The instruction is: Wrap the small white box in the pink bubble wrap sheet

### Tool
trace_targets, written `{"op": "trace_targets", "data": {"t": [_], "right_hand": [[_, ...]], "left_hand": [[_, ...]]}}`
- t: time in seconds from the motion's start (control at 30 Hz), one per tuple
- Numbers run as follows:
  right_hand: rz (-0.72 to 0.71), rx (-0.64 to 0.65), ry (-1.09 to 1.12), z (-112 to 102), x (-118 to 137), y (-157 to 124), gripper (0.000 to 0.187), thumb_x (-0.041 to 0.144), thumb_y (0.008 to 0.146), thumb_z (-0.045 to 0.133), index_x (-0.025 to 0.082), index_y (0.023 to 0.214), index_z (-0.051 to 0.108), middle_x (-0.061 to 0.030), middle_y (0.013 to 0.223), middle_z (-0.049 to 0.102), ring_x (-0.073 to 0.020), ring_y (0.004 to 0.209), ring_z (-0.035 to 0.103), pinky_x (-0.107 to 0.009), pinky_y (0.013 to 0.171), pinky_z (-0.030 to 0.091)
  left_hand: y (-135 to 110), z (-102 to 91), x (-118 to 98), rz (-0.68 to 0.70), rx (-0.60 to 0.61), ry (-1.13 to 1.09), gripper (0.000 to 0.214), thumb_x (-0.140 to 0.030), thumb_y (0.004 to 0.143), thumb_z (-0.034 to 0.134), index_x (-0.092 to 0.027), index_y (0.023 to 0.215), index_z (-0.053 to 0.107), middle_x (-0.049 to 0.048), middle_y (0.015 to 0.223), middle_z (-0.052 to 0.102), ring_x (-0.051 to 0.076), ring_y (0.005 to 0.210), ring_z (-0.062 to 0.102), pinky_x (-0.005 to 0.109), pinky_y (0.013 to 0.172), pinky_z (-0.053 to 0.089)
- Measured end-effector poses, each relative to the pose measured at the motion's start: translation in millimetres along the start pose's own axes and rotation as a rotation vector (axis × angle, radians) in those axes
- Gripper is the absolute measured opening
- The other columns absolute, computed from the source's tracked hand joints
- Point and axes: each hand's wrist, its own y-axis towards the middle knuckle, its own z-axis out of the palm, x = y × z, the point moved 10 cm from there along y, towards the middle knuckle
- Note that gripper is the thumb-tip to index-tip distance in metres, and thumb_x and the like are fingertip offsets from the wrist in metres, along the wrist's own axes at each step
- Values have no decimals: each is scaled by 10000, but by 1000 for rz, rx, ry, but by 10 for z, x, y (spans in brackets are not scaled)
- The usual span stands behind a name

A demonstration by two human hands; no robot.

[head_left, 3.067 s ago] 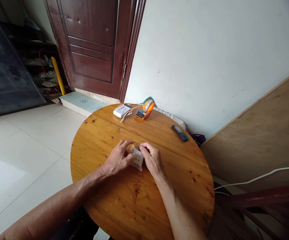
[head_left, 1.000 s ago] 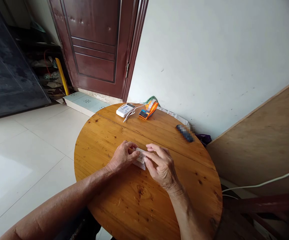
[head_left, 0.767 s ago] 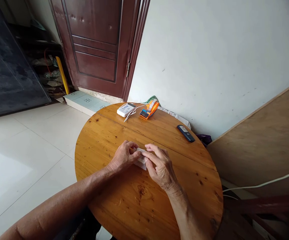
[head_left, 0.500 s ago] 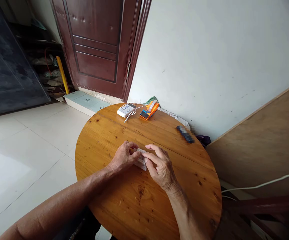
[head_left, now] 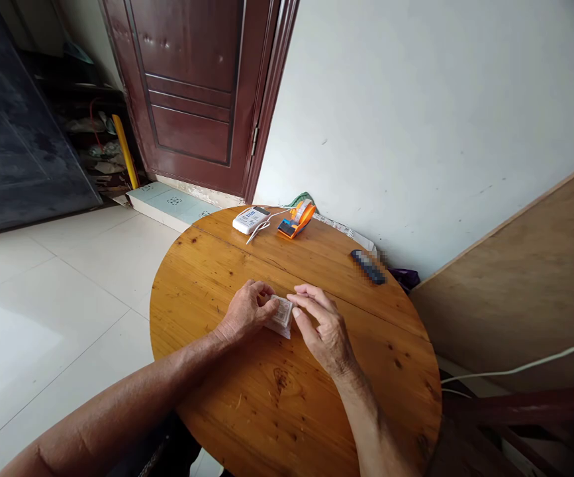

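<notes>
A small pale printed packet (head_left: 280,316) lies near the middle of a round wooden table (head_left: 247,397). My left hand (head_left: 245,313) rests on the table with its fingers curled onto the packet's left end, pinching it. My right hand (head_left: 322,330) is at the packet's right edge, fingers bent, with the fingertips touching it. Part of the packet is hidden under both hands.
At the table's far edge lie a white device with a cord (head_left: 249,218) and an orange tape dispenser (head_left: 295,218). A dark remote-like object (head_left: 368,265) lies to the right. A white wall, a dark red door (head_left: 192,93) and a leaning wooden board (head_left: 520,278) stand behind.
My right hand has shifted slightly to the right, uncovering more of the packet. The left hand keeps its hold on the left end. Nothing else has moved.
</notes>
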Motion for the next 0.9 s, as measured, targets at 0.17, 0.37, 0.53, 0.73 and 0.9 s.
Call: {"op": "trace_targets", "data": {"t": [0.17, 0.37, 0.53, 0.73, 0.9], "right_hand": [[-100, 111, -192, 180, 227, -6, 300, 97, 856, 473, 206, 993, 717, -102, 1125, 660, -252, 1001, 601, -416, 865, 452], [-78, 76, -175, 153, 212, 5, 274, 109, 842, 488, 213, 974, 704, -91, 1102, 672, -245, 1011, 607, -395, 874, 448], [17, -43, -35, 23, 37, -4, 187, 217, 914, 496, 227, 984, 669, -83, 1096, 689, -235, 1046, 629, -388, 919, 457], [135, -76, 27, 0, -115, -13, 191, 251, 903, 502, 225, 1031, 642, -76, 1032, 713, -238, 1006, 647, -383, 909, 471], [427, -32, 99, 80, -581, -79, 278, 406, 898, 492, 208, 819, 670, -49, 817, 693, -198, 755, 636, -296, 688, 489]], "left_hand": [[-1, -5, -20, -2, -4, 26, 140, -275, 769, 583, -171, 845, 637, -9, 786, 576, 121, 667, 510, 238, 634, 397], [-5, -11, -23, 19, -16, 38, 149, -267, 773, 566, -173, 860, 642, 2, 838, 596, 126, 693, 535, 244, 657, 420], [-2, -30, -15, 24, -23, 27, 149, -258, 776, 587, -167, 874, 654, -6, 808, 587, 119, 672, 527, 241, 659, 431], [-7, -18, -9, 17, -8, 8, 152, -254, 785, 587, -164, 889, 651, -7, 806, 573, 121, 685, 530, 242, 662, 429], [-16, 9, 11, 27, -5, -11, 137, -239, 784, 595, -164, 888, 644, -1, 847, 557, 118, 696, 532, 242, 665, 439]]}}
